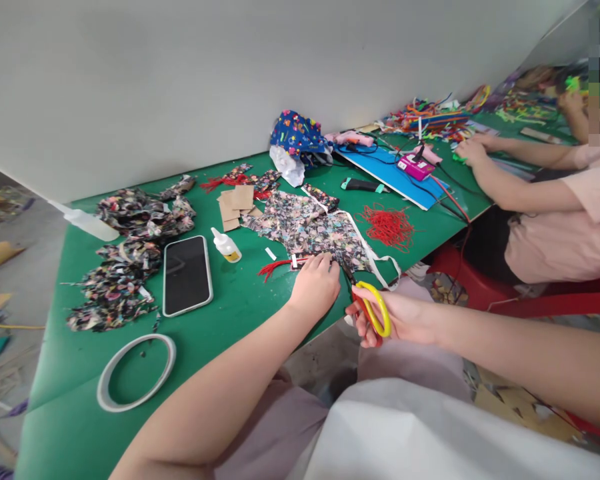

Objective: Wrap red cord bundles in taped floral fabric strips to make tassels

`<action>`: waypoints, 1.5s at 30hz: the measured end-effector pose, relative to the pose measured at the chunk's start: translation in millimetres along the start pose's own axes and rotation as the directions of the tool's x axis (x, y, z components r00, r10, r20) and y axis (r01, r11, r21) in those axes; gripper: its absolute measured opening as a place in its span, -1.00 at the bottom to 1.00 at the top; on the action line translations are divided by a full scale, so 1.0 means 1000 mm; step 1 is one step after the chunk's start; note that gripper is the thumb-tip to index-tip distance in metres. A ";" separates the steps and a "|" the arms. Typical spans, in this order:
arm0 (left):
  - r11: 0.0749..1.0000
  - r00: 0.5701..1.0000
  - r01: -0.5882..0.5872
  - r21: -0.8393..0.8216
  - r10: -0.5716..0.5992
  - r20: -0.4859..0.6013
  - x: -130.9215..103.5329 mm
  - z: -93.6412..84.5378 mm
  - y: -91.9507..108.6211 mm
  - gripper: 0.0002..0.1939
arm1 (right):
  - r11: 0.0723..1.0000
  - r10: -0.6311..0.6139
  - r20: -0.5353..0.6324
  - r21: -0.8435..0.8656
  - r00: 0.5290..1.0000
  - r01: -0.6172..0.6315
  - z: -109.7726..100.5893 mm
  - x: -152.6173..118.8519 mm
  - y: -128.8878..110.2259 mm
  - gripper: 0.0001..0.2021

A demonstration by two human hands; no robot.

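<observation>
My left hand (pixel 317 283) rests at the table's front edge, fingers curled down on a small floral fabric strip (pixel 300 262). Red strings (pixel 274 268) stick out of the strip's left end, and a small white piece lies across it. My right hand (pixel 375 319) grips scissors (pixel 386 327) with yellow and red handles. Their dark blades point toward the strip beside my left fingers; the tips are partly hidden. Just behind lies a larger floral fabric piece (pixel 305 223) with a white ribbon (pixel 375 263) along its right side. A white glue bottle (pixel 226 245) stands to the left.
Left on the green table (pixel 250 307) are a phone (pixel 187 275), a tape roll (pixel 105 393), floral fabric scraps (pixel 125 267) and another bottle (pixel 93 225). Behind are cardboard pieces (pixel 236 207), a cutter (pixel 365 185) and red strings (pixel 387 227). A co-worker's arm (pixel 520 180) reaches in at right.
</observation>
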State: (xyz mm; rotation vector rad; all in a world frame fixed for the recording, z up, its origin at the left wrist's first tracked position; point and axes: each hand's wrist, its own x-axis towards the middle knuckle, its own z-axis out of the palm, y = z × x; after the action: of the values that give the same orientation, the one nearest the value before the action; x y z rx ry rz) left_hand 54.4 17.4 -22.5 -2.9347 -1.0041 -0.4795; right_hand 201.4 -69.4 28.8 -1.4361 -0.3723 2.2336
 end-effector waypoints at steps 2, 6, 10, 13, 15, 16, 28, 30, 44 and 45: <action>1.000 1.000 0.001 0.001 -0.001 0.002 0.000 0.000 0.000 -0.71 | 1.000 0.001 0.000 -0.006 1.000 -0.001 -0.001 0.000 -0.001 -0.65; 1.000 1.000 -0.001 0.004 0.001 0.003 0.000 -0.001 0.000 -0.71 | 0.999 -0.012 -0.025 -0.039 1.000 0.011 -0.002 -0.001 -0.004 -0.67; 1.000 1.000 -0.002 0.008 0.002 0.004 -0.001 -0.001 0.000 -0.72 | 0.997 -0.049 -0.045 -0.057 0.998 0.046 -0.001 0.000 -0.007 -0.66; 1.000 1.000 -0.002 0.011 0.002 0.006 0.000 -0.001 0.000 -0.73 | 0.997 -0.056 -0.063 -0.063 0.996 0.052 -0.001 0.003 -0.007 -0.66; 1.000 1.000 -0.004 0.010 0.004 0.006 0.000 -0.001 0.001 -0.73 | 0.996 -0.065 -0.073 -0.072 0.995 0.060 -0.001 0.004 -0.007 -0.65; 1.000 1.000 -0.005 0.009 0.005 0.005 0.000 -0.001 0.001 -0.73 | 0.995 -0.071 -0.077 -0.077 0.994 0.065 -0.002 0.005 -0.007 -0.65; 1.000 1.000 -0.013 0.008 0.013 -0.007 0.000 0.001 -0.001 -0.75 | 0.981 -0.079 -0.209 -0.188 0.975 0.039 0.002 0.005 -0.007 -0.68; 1.000 1.000 -0.012 0.008 0.013 -0.006 0.000 0.001 -0.001 -0.75 | 0.979 -0.067 -0.222 -0.202 0.973 0.021 0.003 0.003 -0.008 -0.68; 1.000 1.000 -0.016 0.011 0.016 -0.021 0.000 0.003 0.000 -0.72 | 0.968 -0.011 -0.218 -0.246 0.976 -0.044 0.002 -0.001 -0.015 -0.68; 1.000 1.000 -0.016 0.011 0.017 -0.024 0.000 0.003 0.000 -0.72 | 0.968 -0.010 -0.218 -0.247 0.976 -0.046 0.002 -0.003 -0.016 -0.67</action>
State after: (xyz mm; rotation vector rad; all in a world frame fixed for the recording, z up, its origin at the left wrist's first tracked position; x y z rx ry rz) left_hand 55.1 18.0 -25.4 -2.9179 -0.9761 -0.5055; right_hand 204.3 -57.1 38.9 -1.8019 -0.5865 2.0715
